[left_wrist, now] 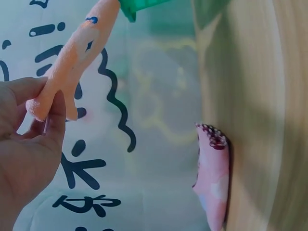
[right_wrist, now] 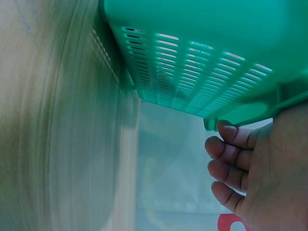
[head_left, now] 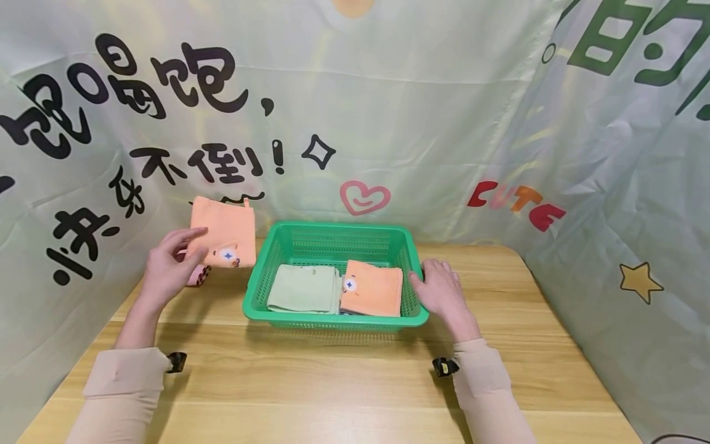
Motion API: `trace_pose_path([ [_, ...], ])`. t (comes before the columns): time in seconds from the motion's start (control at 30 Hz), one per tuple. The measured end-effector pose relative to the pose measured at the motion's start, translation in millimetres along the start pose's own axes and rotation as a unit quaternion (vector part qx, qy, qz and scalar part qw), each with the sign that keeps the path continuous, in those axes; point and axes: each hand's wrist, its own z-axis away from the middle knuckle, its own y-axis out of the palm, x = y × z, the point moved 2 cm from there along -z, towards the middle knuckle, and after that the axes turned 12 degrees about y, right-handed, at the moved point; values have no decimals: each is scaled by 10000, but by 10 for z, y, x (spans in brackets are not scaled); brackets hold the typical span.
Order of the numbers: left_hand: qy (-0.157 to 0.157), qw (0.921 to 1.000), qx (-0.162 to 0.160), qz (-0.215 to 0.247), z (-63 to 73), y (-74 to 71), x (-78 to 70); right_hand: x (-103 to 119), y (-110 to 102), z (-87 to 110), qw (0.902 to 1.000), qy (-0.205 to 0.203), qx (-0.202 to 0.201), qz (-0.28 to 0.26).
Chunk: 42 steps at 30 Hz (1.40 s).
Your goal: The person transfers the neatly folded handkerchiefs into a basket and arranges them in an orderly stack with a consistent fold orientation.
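Note:
My left hand [head_left: 169, 266] pinches a folded orange towel [head_left: 222, 231] by its edge, raised to the left of the basket. The towel bears a small face-like print with a blue star and a hanging loop on top. In the left wrist view, thumb and fingers hold one edge of its folded layers. My right hand [head_left: 440, 287] holds the right rim of the green plastic basket [head_left: 335, 320], with the thumb over the rim and the fingers outside. Inside the basket lie a folded pale green towel [head_left: 304, 290] and, to its right, another folded orange towel [head_left: 374, 288].
On the wooden table [head_left: 344, 382], behind my left hand, lies a pink cloth item [left_wrist: 214, 178] with a dark spotted edge. A pale printed curtain [head_left: 444, 123] hangs round the table's back and sides.

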Motion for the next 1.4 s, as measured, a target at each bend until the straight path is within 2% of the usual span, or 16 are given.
trace_pose_path([
  [0.4,235,9975,-329,587,-15,37,-113,7,-2,8,10000,-7,-14,11],
  [0.7,158,9917,-512,1172,15,102,-277,9,-4,4,10000,6,-2,25],
  [0.87,115,9829,-558,1750,24,187,-318,12,-5,7,10000,-1,8,13],
  [1.0,112,9730,-638,2214,28,270,-330,6,2,4,10000,-5,3,-2],
  [1.07,119,9704,-623,2329,32,319,-333,3,6,1,10000,-3,-5,-8],
  [1.27,222,9729,-425,2263,49,474,-350,-8,15,-8,10000,0,-22,-4],
  [1.4,244,9698,-290,2411,61,574,-352,-12,17,-9,10000,-6,-20,18],
])
